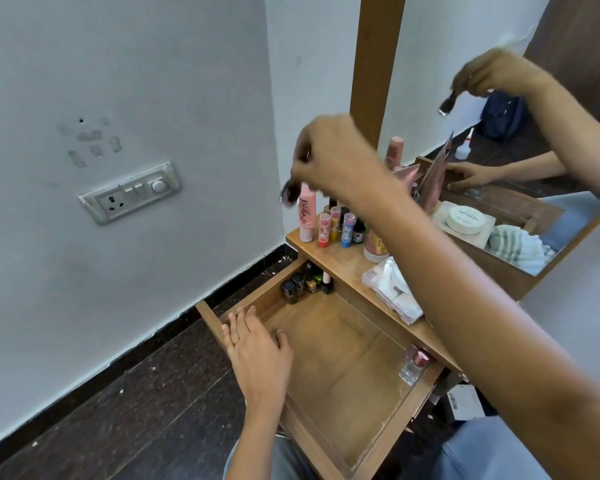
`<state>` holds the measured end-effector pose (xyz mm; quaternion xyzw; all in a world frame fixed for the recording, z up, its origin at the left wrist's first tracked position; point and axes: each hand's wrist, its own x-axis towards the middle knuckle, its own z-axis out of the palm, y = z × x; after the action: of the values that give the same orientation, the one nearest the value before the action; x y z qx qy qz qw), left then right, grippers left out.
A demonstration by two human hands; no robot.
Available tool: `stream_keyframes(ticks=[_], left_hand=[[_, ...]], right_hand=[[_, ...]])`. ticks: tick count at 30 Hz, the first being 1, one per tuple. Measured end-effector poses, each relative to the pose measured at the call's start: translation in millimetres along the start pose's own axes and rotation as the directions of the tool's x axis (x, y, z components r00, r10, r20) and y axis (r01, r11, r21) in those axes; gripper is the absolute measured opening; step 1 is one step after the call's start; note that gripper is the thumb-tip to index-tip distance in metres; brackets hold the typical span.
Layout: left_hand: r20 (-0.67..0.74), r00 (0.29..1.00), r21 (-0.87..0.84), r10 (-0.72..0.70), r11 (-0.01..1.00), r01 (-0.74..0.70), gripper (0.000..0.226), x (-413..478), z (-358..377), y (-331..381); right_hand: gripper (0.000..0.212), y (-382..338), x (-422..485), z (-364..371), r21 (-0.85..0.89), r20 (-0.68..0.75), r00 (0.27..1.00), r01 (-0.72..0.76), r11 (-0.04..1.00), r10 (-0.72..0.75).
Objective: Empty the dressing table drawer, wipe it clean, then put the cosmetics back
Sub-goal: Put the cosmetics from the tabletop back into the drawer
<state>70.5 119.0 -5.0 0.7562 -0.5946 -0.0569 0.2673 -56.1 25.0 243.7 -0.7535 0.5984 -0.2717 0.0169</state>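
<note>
My right grip is pinched at the fingertips on a small dark item, which is blurred. Its long axis hangs steeply, lower end down and to the left, above the upright tubes on the surface. My left grip rests with fingers relaxed on the front edge of the open drawer. Inside, small bottles stand in the back left corner. A clear pink-capped bottle is at the right side.

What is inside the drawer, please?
Small bottles in the back corner nearest the wall, a pink-capped bottle in the other back corner. The left hand covers part of the front.
</note>
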Motion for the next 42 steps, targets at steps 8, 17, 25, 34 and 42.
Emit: stream_keyframes(ticks=[8,17,25,34,42], left_hand=[[0.001,1.000,0.021,0.002,1.000,-0.002,0.055,0,3,-1],[-0.002,1.000,0.012,-0.003,1.000,0.003,0.055,0,1,0],[-0.001,1.000,0.021,-0.001,1.000,0.001,0.054,0,0,0],[-0.001,1.000,0.015,-0.004,1.000,0.004,0.054,-1,0,0],[0.002,1.000,0.020,0.003,1.000,-0.003,0.055,0,1,-1]], right_hand=[[0.023,24,-78,129,-0.339,0.400,0.914,0.079,0.938,0.068],[0.029,60,-87,178,-0.437,0.424,0.898,0.090,0.895,0.118],[0.027,62,-86,191,-0.501,0.390,0.912,0.095,0.860,0.126],[0.027,65,-83,196,-0.525,0.390,0.913,0.114,0.843,0.119],[0.033,63,-85,193,-0.514,0.341,0.936,0.103,0.851,0.092]])
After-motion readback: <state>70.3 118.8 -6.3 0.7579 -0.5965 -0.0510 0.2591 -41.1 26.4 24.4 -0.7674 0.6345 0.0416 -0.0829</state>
